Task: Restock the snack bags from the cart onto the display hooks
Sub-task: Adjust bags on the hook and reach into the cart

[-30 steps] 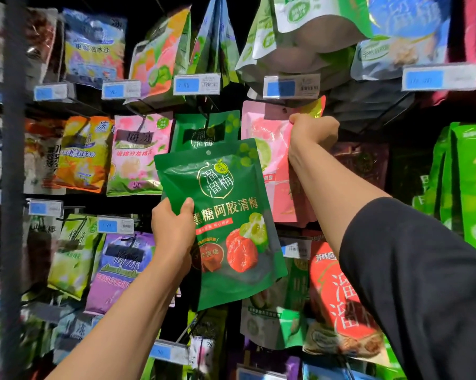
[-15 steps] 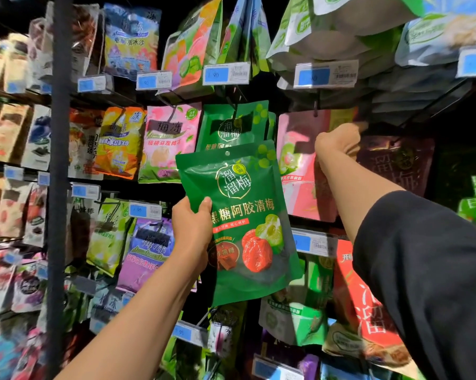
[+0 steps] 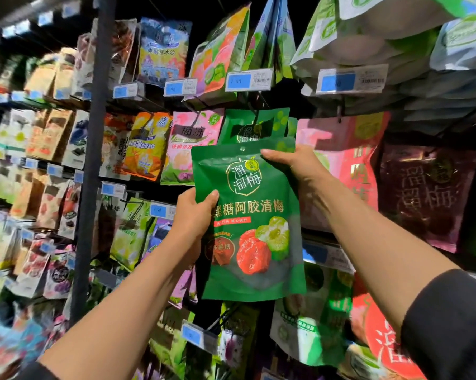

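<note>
- A dark upright post (image 3: 93, 165) runs down the display at the left; the snack bags to its left are blurred and their print cannot be read.
- Just right of the post hangs an orange-and-yellow jelly bag (image 3: 146, 145), and beside it a pink jelly bag (image 3: 194, 145) printed with pale fruit.
- The left hand (image 3: 194, 219) grips the left edge of the green plum bag (image 3: 249, 223), thumb on the front face and the fingers hidden behind it.
- That green plum bag is held upright in front of the display, its punched hang hole at the top middle free of any hook; its front pictures two red plums and a cut green plum, and the clear lower part shows dark contents that cannot be made out.
- Right behind its top edge a matching green bag (image 3: 254, 124) hangs on a hook.
- A blue-and-white price tag (image 3: 249, 80) sits above that hook.
- The right hand (image 3: 293, 163) pinches the held bag's upper right corner, thumb lying along the top front.
- Behind the right wrist hangs a pink-and-red bag (image 3: 349, 160), and further right a dark maroon plum bag (image 3: 428, 193).
- A black sleeve (image 3: 450, 325) covers the right upper arm.
</note>
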### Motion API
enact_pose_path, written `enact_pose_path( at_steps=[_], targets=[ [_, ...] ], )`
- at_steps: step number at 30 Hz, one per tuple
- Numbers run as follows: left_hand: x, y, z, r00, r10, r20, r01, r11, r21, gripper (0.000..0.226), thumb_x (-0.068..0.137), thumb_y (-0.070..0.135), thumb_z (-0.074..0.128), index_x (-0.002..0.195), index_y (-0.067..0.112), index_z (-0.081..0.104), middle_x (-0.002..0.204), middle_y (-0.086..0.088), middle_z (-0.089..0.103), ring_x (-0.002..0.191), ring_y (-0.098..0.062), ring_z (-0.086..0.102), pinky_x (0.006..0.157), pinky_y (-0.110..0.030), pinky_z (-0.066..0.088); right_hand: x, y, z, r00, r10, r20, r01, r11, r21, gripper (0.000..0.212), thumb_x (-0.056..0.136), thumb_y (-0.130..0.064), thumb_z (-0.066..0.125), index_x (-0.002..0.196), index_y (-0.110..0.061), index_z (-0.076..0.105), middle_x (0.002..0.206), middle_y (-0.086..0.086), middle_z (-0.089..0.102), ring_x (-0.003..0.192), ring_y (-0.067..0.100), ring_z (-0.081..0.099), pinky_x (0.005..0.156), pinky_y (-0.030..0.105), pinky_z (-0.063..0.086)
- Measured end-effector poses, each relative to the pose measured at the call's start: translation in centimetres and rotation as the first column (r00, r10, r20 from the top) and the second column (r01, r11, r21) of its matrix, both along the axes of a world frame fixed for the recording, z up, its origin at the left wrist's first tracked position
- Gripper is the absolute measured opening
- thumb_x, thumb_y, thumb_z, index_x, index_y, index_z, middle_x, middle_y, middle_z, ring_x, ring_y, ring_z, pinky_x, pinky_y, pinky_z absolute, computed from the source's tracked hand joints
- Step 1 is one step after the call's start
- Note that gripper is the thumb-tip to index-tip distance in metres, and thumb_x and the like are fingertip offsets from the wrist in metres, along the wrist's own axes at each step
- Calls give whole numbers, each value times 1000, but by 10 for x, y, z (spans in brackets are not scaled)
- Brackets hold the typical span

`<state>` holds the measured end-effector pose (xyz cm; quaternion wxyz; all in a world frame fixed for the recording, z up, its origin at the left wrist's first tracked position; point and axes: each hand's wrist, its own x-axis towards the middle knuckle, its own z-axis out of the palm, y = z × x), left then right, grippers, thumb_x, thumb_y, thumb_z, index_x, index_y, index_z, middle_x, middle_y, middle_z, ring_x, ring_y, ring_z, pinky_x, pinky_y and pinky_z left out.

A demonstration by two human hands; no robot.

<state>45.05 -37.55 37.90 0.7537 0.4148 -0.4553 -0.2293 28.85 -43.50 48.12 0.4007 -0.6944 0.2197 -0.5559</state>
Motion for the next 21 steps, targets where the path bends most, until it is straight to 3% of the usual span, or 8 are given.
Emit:
enact_pose_path(
  at_steps=[3, 6, 7, 8, 10, 12, 17, 21],
  targets=[
    [8, -5, 3, 1000, -10, 8, 10, 999, 32, 8, 96, 15, 56, 94, 13, 63, 95, -6, 70, 90, -27, 65, 84, -40, 51, 6, 0, 4, 998, -60, -25, 60, 998, -1, 15, 73, 0, 78, 82, 1, 66, 81, 16, 71, 80, 29, 68, 81, 41, 57],
    [15, -10, 8, 999, 14, 40, -13, 1000, -24, 8, 96, 15, 57, 100, 12, 63, 96, -5, 71, 86, -21, 66, 78, -32, 54, 20, -13, 14, 989, -144, 10, 145, 989, -21, 95, 39, -25, 93, 119, 9, 54, 111, 25, 64, 90, 31, 69, 81, 51, 57],
    [19, -13, 12, 998, 39, 55, -35, 998, -59, 8, 95, 14, 58, 101, 13, 63, 98, -5, 71, 85, -19, 66, 78, -29, 55, 24, -21, 17, 985, -170, 11, 170, 984, -43, 110, 32, -30, 91, 127, 8, 50, 118, 25, 61, 94, 31, 68, 82, 50, 57],
    [23, -17, 16, 995, 72, 73, -65, 993, -95, 9, 94, 14, 60, 103, 14, 62, 101, -7, 71, 88, -20, 67, 83, -32, 55, 27, -21, 22, 982, -182, 47, 185, 981, -66, 105, 37, -29, 88, 127, 8, 50, 117, 23, 62, 94, 29, 68, 84, 48, 57],
    [34, -27, 28, 973, 200, 112, -188, 976, -110, 25, 89, 24, 65, 111, 17, 56, 108, -11, 68, 100, -26, 65, 94, -44, 50, 32, -7, 32, 970, -214, 118, 222, 973, -62, 61, 57, -10, 82, 110, 11, 59, 98, 21, 66, 82, 27, 67, 78, 46, 58],
    [45, -35, 46, 941, 303, 153, -283, 949, -139, 42, 87, 27, 64, 125, 17, 50, 119, -6, 63, 111, -24, 60, 101, -44, 44, 37, -6, 48, 940, -287, 185, 299, 953, -43, 30, 60, 3, 76, 86, 4, 61, 82, 22, 63, 72, 29, 65, 69, 54, 57],
    [51, -55, 100, 774, 445, 450, -306, 886, -350, 55, 93, 14, 58, 144, 12, 38, 153, -6, 36, 140, -19, 33, 114, -31, 25, 56, -26, 77, 850, -456, 263, 472, 882, 4, 34, 50, -8, 79, 71, -5, 53, 86, 21, 66, 81, 33, 69, 66, 57, 57],
    [41, -78, 134, 559, 483, 674, -223, 870, -439, 62, 97, 12, 49, 152, 10, 20, 162, -4, 7, 149, -17, 3, 120, -28, 5, 66, -38, 85, 796, -534, 285, 546, 837, 44, 33, 65, 0, 78, 66, -9, 46, 78, 13, 59, 85, 32, 67, 72, 52, 58]
  ],
)
